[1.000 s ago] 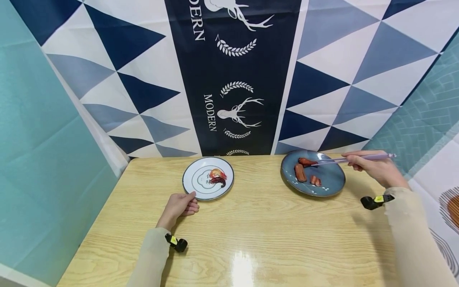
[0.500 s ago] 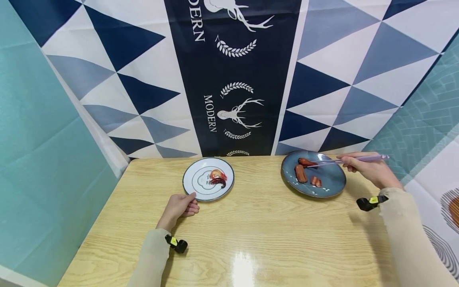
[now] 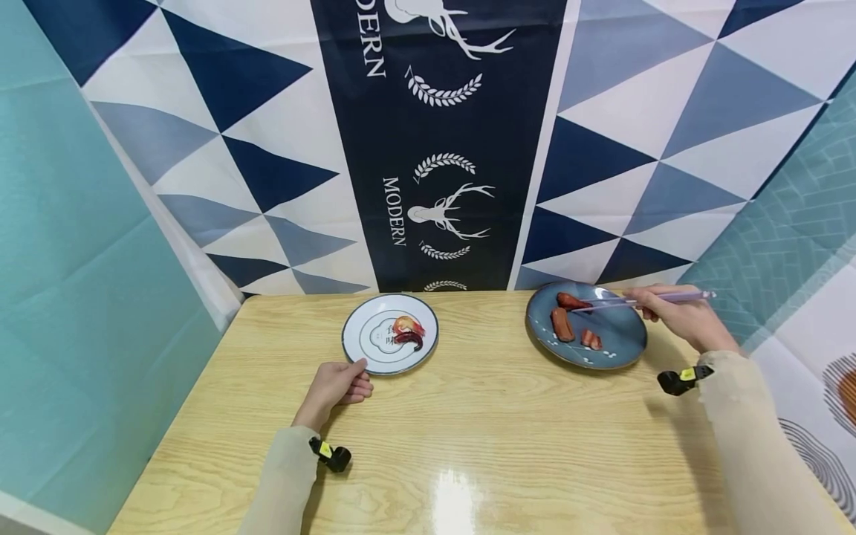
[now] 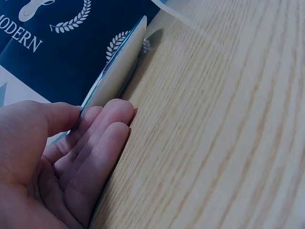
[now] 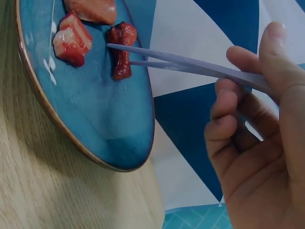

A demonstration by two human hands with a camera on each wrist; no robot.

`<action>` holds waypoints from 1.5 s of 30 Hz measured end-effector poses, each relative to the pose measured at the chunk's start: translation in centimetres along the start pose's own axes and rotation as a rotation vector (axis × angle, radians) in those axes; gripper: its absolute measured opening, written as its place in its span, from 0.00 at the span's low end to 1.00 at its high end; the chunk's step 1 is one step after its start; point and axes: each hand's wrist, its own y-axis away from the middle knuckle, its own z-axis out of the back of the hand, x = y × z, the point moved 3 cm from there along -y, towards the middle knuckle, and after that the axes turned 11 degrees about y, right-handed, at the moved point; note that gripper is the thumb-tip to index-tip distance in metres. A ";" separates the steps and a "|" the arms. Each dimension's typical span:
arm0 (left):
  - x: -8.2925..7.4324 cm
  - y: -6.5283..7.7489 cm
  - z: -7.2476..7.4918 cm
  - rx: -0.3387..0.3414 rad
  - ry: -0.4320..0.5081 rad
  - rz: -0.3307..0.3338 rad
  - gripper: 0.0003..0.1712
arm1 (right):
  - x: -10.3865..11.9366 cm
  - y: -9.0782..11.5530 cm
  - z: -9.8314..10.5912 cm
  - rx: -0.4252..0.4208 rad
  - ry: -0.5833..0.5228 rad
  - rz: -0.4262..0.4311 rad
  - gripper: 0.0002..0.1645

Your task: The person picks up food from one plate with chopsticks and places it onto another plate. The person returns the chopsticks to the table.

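Note:
My left hand (image 3: 336, 385) pinches the near-left rim of a white plate (image 3: 361, 336) with a dark blue edge, thumb on top and fingers below, as the left wrist view shows. On that plate lie a shrimp (image 3: 406, 325) and a dark, curled food piece (image 3: 409, 339). At the right, my right hand (image 3: 683, 315) holds a pair of light purple chopsticks (image 5: 190, 65). Their tips straddle a small drumstick (image 5: 123, 51) on a blue plate (image 3: 618, 338). A brown sausage-like piece (image 3: 562, 325) and a red-and-white striped meat piece (image 3: 591, 339) lie nearby on this plate.
Both plates stand toward the back of a light wooden table (image 3: 468, 423). Close behind it hangs a patterned cloth (image 3: 441, 148). A teal panel (image 3: 80, 297) borders the left side.
My right hand has shifted leftward, toward the blue plate, with the chopsticks. Their tips remain by the drumstick. My left hand and the white plate hold still.

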 end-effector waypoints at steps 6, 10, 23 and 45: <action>0.0 0.0 -0.2 -0.006 -0.011 -0.004 0.23 | 0.0 0.1 0.0 0.042 0.007 -0.051 0.41; 0.0 0.0 -0.2 -0.007 -0.013 -0.008 0.23 | 0.3 0.2 0.1 0.019 -0.035 -0.062 0.44; -0.1 0.1 0.0 0.010 0.003 -0.005 0.24 | 0.3 1.6 1.2 0.035 -0.041 -0.135 0.45; 0.1 -0.1 0.1 0.002 -0.008 0.001 0.23 | 2.0 2.9 1.9 0.069 -0.039 -0.079 0.45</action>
